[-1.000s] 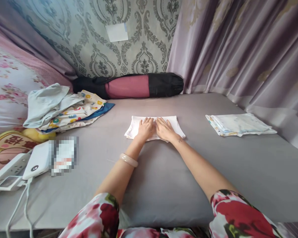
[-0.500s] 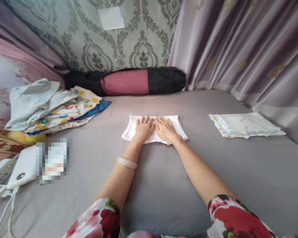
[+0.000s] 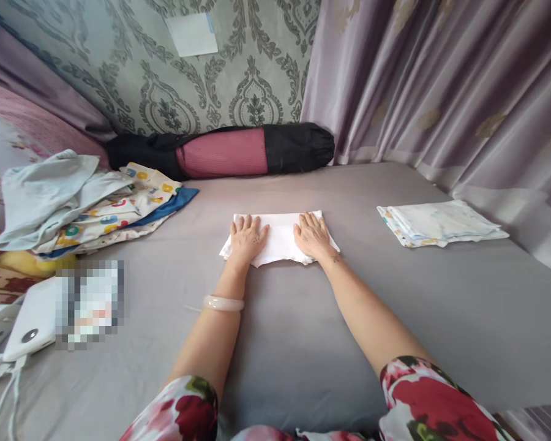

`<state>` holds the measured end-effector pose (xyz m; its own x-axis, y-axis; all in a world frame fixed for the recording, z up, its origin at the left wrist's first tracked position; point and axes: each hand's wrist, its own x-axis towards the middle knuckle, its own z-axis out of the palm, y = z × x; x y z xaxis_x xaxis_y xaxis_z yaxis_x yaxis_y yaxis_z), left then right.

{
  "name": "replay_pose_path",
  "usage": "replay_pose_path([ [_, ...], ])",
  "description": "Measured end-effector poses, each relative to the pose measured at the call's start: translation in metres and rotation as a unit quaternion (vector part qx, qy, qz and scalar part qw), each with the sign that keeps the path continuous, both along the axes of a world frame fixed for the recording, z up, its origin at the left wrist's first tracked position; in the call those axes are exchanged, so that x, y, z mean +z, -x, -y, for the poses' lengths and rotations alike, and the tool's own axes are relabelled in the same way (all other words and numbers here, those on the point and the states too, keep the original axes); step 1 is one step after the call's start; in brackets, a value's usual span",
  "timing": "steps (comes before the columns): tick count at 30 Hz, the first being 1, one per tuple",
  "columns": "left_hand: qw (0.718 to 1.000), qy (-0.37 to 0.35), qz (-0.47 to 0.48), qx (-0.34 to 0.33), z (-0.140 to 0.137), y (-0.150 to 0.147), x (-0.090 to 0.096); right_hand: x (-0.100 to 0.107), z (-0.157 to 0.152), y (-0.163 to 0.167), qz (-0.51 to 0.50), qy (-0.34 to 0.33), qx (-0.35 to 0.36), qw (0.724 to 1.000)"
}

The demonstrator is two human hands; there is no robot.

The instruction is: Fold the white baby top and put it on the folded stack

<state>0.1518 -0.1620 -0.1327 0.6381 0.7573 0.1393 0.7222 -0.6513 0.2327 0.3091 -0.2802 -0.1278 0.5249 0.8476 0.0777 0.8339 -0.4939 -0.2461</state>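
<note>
A folded white garment (image 3: 279,236) lies flat on the grey bedsheet (image 3: 284,331) in front of me. My left hand (image 3: 247,237) rests palm down on its left part, fingers stretched out. On its right part lies my right hand (image 3: 313,234), also flat with the fingers extended. A bare strip of white cloth shows between the two hands. Neither hand grips anything. Round my left wrist is a pale bangle (image 3: 223,304).
A stack of folded clothes (image 3: 445,222) lies to the right. At the left are a loose heap of clothes (image 3: 50,187), a white power bank (image 3: 37,318) with cables, and a blurred-out item (image 3: 96,303). A black and pink rolled bag (image 3: 223,152) lies along the wall.
My hands have slid apart over the white garment, from close together at its middle to its left and right sides. The camera view has shifted slightly.
</note>
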Motion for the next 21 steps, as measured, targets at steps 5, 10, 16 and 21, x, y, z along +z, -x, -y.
replay_pose_path([
  [5,1.0,-0.006,0.004,0.009,0.001,0.006,0.003,-0.001,0.005,-0.006,-0.009,-0.002,-0.028,1.0],
  [10,1.0,0.0,-0.004,0.025,-0.003,0.014,0.003,-0.001,0.01,-0.012,-0.009,-0.002,-0.039,0.999],
  [16,0.998,0.039,-0.019,0.035,-0.015,0.028,0.002,0.001,0.015,-0.018,-0.018,0.02,-0.064,0.998],
  [21,0.997,0.042,-0.039,0.052,-0.022,0.037,0.001,0.004,0.016,-0.021,-0.014,0.073,-0.111,0.991],
])
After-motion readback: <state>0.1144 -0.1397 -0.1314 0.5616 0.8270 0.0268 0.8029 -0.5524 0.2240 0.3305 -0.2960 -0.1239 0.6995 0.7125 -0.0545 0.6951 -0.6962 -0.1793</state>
